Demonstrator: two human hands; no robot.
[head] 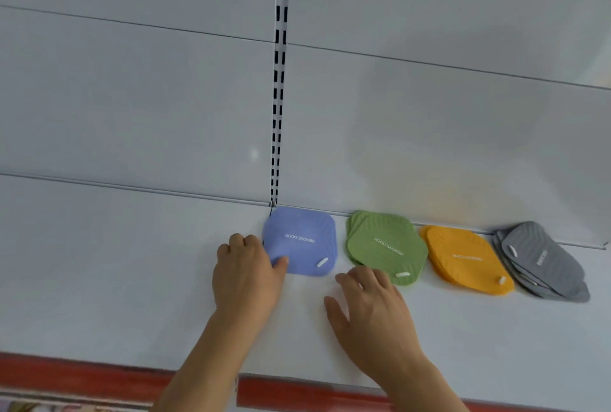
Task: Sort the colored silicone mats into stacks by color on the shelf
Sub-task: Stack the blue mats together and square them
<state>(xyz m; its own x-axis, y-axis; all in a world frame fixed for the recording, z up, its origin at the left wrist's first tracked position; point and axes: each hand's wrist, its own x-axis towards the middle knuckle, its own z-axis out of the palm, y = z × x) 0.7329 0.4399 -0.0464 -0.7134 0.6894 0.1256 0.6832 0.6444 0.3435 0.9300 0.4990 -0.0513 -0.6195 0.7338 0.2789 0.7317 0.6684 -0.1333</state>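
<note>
A: Nearest edge?
B: A red front strip [99,375] was seen along the white shelf [99,279]; both forearms were extended over it.

A: Right hand?
B: The right hand [370,315] was laid palm down on the shelf, fingers loosely spread. Nothing was held. Its fingertips [380,274] were placed at the near edge of the green stack [385,246]; contact could not be confirmed.

A: Left hand?
B: The left hand [246,274] was curled, thumb set on top of the near left corner of the blue stack [301,241], knuckles beside its left edge. The fingers were hidden, so a full pinch could not be told. The corner was touched, at least.

A: Stacks?
B: Four were lined up left to right near the back of the shelf: blue, green, an orange stack [468,261], a grey stack [542,262]. Kept just apart from each other, one colour each. Blue was squared up; green and grey were fanned. White lettering and a small white tab were noted on each top mat.

A: Behind?
B: A white back panel [132,97], with a slotted upright rail [279,80] ended just behind the blue stack.
</note>
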